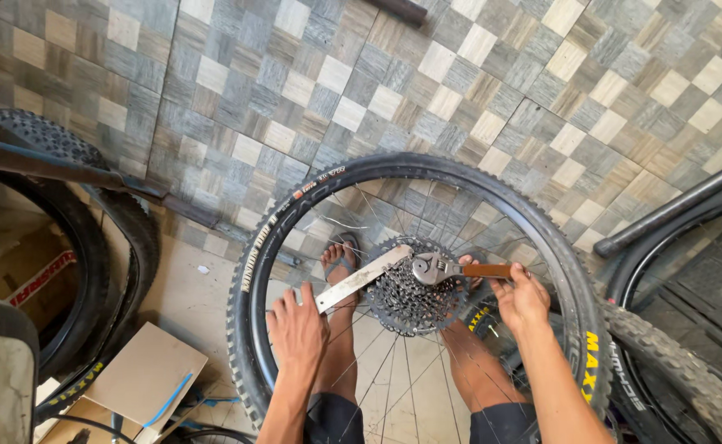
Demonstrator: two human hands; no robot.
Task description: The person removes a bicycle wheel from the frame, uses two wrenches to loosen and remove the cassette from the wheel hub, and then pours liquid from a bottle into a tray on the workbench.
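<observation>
Bicycle wheel (295,215) being held upright at centre frame | cassette (408,298) at hub | left hand (297,327) being closed around flat metal bar (359,279), slanting up-right toward cassette | right hand (522,296) being gripped on adjustable wrench (459,269), lying horizontal, nearer | lockring being hidden.

upper frame: open tiled floor (459,74), free passage
centre: wheel (414,288) upright, spokes and cassette (414,300) block reach-through
left: second tyre (89,230) and cardboard boxes (143,374) crowd floor
right edge: another tyre (681,370), dark tube (673,205), tight
lower centre: legs (340,362) behind spokes
</observation>
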